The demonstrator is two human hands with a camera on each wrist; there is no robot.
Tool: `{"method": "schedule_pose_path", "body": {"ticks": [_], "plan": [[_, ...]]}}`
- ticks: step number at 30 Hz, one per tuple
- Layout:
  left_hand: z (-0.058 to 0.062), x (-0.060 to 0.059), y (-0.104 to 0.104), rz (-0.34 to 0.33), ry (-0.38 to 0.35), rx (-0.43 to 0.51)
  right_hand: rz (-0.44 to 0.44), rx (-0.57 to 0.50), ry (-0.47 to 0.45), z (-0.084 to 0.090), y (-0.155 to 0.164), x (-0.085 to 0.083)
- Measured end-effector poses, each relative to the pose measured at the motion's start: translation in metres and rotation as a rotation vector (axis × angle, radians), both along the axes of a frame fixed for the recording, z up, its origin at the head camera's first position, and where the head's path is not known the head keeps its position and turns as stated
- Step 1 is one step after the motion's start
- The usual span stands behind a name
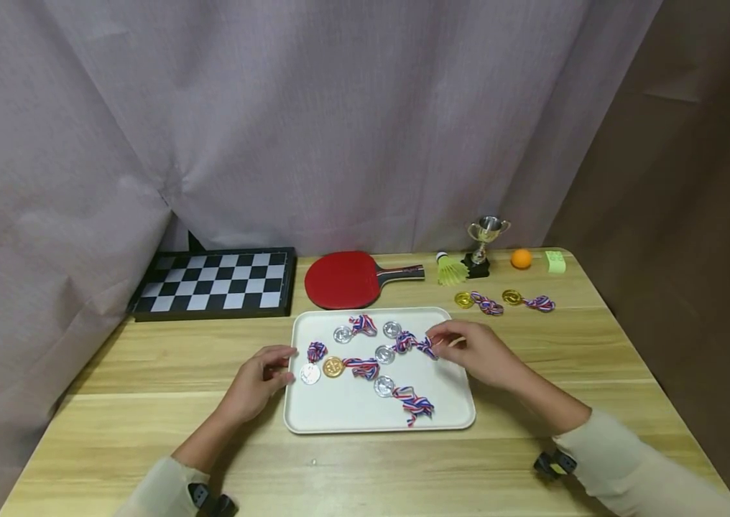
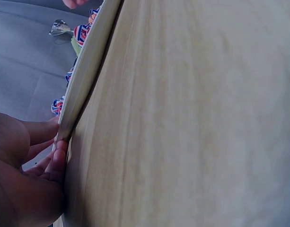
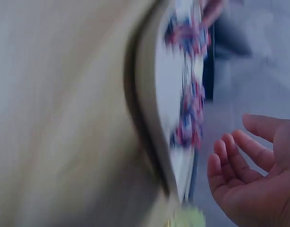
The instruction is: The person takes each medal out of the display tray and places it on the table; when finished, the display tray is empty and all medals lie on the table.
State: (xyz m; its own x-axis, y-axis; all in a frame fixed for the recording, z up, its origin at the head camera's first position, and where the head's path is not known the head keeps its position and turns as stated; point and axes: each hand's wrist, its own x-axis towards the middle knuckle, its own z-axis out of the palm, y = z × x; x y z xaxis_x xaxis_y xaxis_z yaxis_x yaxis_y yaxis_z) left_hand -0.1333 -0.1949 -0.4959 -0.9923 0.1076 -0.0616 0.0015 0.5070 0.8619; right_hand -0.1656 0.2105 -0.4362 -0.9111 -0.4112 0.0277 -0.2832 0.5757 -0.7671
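A white tray (image 1: 352, 422) lies on the wooden table, bearing several silver medals and one gold medal (image 1: 333, 367), all with red, white and blue ribbons. At the tray's left rim my left hand (image 1: 255, 380) pinches the edge between thumb and fingers; the left wrist view has this hand (image 2: 29, 161) close up at the rim (image 2: 83, 75). Over the tray's right side, my right hand (image 1: 478, 352) is beside the ribbon (image 1: 426, 347) of a silver medal (image 1: 384, 354). In the right wrist view its fingers (image 3: 225, 161) curve loosely apart from the thumb, with nothing between them.
Behind the tray lie a chessboard (image 1: 216, 281), a red table tennis bat (image 1: 342, 280) and a yellow shuttlecock (image 1: 451, 270). A small trophy cup (image 1: 486, 230), an orange ball (image 1: 521, 259) and a green block (image 1: 555, 261) stand right, behind two gold medals (image 1: 463, 300).
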Motion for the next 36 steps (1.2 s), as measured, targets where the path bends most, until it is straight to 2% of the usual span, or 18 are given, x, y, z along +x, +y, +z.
{"method": "schedule_pose_path", "body": {"ticks": [5,11,14,21,25,29,36], "plan": [[0.000,0.000,0.000,0.004,-0.005,0.004,0.102,-0.014,-0.087,-0.015,-0.036,0.017],[0.000,0.001,0.000,0.004,-0.007,0.013,0.130,0.024,-0.053,-0.032,-0.061,0.024],[0.000,0.001,0.000,0.001,-0.005,0.013,0.128,0.043,-0.036,-0.036,-0.065,0.026],[0.001,0.002,0.000,0.001,-0.004,0.016,0.132,0.091,0.079,-0.042,-0.070,0.027],[0.002,0.002,0.000,0.002,-0.004,0.017,0.116,0.102,0.099,-0.045,-0.071,0.027],[0.001,0.001,0.001,0.002,-0.009,0.018,0.123,0.089,0.083,-0.045,-0.071,0.026],[0.000,0.000,0.000,-0.004,0.004,0.005,0.146,0.047,-0.009,-0.040,-0.071,0.024]]}}
